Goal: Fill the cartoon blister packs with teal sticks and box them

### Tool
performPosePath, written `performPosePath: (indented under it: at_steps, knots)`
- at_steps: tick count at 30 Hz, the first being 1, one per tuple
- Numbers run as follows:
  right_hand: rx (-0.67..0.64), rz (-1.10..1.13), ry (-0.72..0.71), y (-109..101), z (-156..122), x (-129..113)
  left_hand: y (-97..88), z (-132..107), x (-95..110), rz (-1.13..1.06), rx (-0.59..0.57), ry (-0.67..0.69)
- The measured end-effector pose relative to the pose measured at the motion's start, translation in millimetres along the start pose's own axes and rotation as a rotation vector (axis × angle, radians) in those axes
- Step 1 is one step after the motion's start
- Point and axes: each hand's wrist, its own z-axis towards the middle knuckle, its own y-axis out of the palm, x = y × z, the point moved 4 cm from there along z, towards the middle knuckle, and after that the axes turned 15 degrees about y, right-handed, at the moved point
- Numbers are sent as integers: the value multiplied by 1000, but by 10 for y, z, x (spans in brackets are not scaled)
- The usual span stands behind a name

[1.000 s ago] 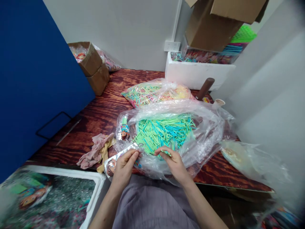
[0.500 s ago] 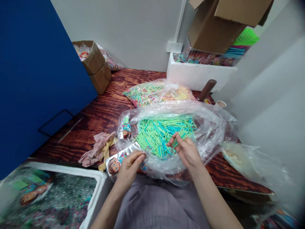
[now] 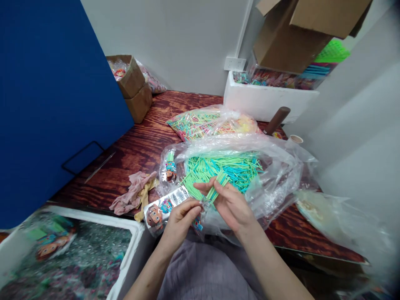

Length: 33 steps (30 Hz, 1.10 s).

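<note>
My right hand (image 3: 233, 207) pinches a small bunch of thin green sticks (image 3: 218, 186) between thumb and fingers, over the open clear plastic bag. My left hand (image 3: 183, 223), its fingers closed, grips the edge of a small clear packet (image 3: 198, 224); part of that packet is hidden behind the hand. The lower ends of the sticks are close to the packet's edge, and I cannot tell whether they are inside. Loose green and blue sticks (image 3: 240, 166) fill the open plastic bag (image 3: 278, 173). Printed cartoon packets (image 3: 156, 212) lie beside my left hand.
A filled packet (image 3: 170, 168) lies on the bag's left side. Pink and yellow gloves (image 3: 133, 196) rest on the wooden table (image 3: 125, 154). Behind is a bag of multicoloured sticks (image 3: 200, 123). A white foam box (image 3: 131, 227) stands at lower left, a blue panel (image 3: 62, 83) at left.
My right hand has moved left with the green sticks, from over the pile to beside my left hand. The camera view has shifted slightly.
</note>
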Motion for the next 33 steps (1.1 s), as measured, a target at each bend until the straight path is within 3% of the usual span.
performPosePath:
  at_steps: [9, 13, 16, 18, 21, 24, 26, 27, 29, 31, 33]
  knots:
    - [94, -475, 37, -1, -179, 26, 34, 3, -43, -51, 22, -7]
    - [287, -753, -182, -37, -288, -49, 18, 35, -44, -59, 80, 32]
    - [325, -989, -371, 18, -357, -3, 9, 60, -1, -75, 79, 11]
    - [317, -1085, -507, 75, -402, 65, -6, 65, 34, -126, 33, -35]
    - [321, -1137, -641, 154, -460, 162, -27, 31, 38, -203, -162, -143]
    - [197, -1152, -567, 182, -433, 222, -76, -29, -19, -147, -330, -206]
    - [156, -1044, -460, 56, -370, 187, -130, -44, -61, -86, -304, -215]
    - [195, -959, -416, -73, -329, 144, -155, -42, -74, -61, -264, -212]
    - [401, -806, -380, -442, -249, 42, -193, -28, -82, -17, -173, -195]
    - [667, -838, -396, -827, -185, -24, -200, -8, -71, 14, -115, -173]
    - [754, -909, -336, -1112, -83, 6, -167, 12, -54, 20, -106, -159]
